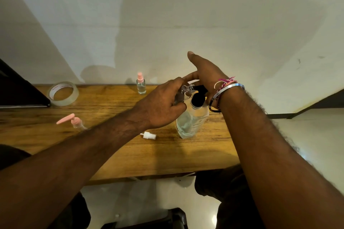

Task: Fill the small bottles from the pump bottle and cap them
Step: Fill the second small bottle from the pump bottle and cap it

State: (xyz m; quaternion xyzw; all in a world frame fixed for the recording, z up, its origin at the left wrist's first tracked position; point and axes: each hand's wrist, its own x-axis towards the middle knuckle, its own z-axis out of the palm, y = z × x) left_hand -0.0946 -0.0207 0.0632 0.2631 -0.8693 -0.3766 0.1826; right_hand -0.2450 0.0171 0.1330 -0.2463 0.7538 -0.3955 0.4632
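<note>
A clear pump bottle (191,122) with a black pump head (198,98) stands on the wooden table (130,154). My left hand (163,104) grips a small clear uncapped bottle (184,92), tilted with its mouth at the pump's nozzle. My right hand (202,72) rests on top of the pump head with the fingers straight and the thumb raised. A loose white spray cap (149,136) lies on the table left of the pump bottle. A capped small bottle with a pink sprayer (141,84) stands by the wall. A small bottle with a pink pump top (74,121) stands at the left.
A roll of clear tape (63,93) lies at the back left beside a dark object (18,89). The wall runs directly behind the table. My knees and the floor show below the table's front edge.
</note>
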